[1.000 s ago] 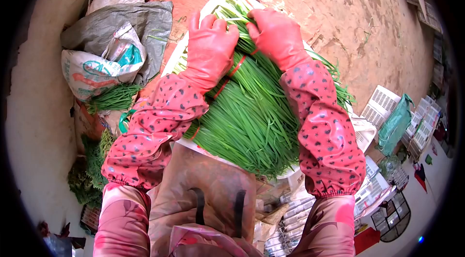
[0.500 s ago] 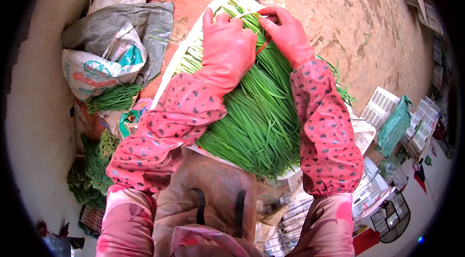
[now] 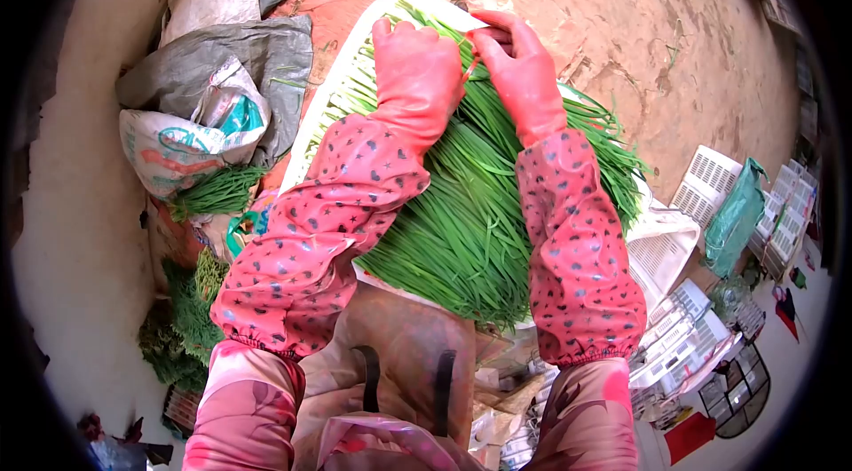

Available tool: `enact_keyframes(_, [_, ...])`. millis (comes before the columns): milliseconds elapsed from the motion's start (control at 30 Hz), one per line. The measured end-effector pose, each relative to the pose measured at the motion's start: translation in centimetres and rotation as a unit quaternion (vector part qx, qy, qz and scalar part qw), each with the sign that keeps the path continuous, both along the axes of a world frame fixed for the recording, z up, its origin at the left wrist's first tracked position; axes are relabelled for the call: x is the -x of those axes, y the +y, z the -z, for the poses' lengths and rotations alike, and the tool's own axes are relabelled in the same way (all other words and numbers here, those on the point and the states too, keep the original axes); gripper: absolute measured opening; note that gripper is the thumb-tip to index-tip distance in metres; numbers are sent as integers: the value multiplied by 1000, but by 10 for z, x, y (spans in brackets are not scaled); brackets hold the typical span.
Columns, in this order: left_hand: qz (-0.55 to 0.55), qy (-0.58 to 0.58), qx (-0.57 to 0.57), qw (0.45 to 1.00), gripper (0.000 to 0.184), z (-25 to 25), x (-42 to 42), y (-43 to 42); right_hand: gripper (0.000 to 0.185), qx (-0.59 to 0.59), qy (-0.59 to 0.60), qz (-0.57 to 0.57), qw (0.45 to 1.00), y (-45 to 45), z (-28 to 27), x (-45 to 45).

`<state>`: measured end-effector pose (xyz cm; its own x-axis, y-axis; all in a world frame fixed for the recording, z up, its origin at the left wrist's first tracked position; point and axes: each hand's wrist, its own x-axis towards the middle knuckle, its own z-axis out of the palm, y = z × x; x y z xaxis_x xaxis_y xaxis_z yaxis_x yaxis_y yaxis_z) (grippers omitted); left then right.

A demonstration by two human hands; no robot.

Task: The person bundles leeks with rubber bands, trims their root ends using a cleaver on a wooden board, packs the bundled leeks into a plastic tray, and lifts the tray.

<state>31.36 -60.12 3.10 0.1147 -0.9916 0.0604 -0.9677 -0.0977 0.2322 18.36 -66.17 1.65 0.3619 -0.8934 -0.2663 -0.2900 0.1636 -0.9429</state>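
Note:
Long green garlic chives (image 3: 466, 227) fill a white crate (image 3: 362, 34) in front of my body, their pale stem ends toward the upper left. My left hand (image 3: 415, 76), in a pink rubber glove, is closed over the chives near the far end. Its fingertips are hidden, so what it grips cannot be made out. To its right, my right hand (image 3: 522, 76), in a matching glove, pinches a thin red strip (image 3: 470, 68) between thumb and fingers. That strip runs across the chives in the gap between the two hands.
A printed white sack (image 3: 177, 144) and a grey sheet (image 3: 213, 71) lie at left, beside a small bundle of chives (image 3: 217, 193). Darker greens (image 3: 188, 320) are piled below. White plastic crates (image 3: 707, 185) and a green bag (image 3: 735, 218) stand at right on the reddish floor (image 3: 657, 54).
My hands have shifted slightly and the red strip sits higher, near the right fingertips. The yellow-green strand between the hands no longer shows. More chives are visible right of my right forearm.

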Motion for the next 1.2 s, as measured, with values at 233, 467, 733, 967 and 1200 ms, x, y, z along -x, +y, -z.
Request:
enact_keyframes(233, [2,-4,172,985,11,6,-29,8,28,63,35,89,993,5,-26,40])
enact_keyframes(467, [-231,-112,7,967,9,9,-146,51,22,222,192,3,956,13,-26,64])
enact_keyframes(733, [126,45,71,988,62,-25,-59,52,17,413,268,-189,850,16,-22,37])
enact_keyframes(967, [172,178,83,965,33,19,-61,5,8,383,345,-205,832,25,-27,29])
enact_keyframes(1200, [180,232,64,954,26,17,-68,1,19,-109,262,-520,806,153,-95,92])
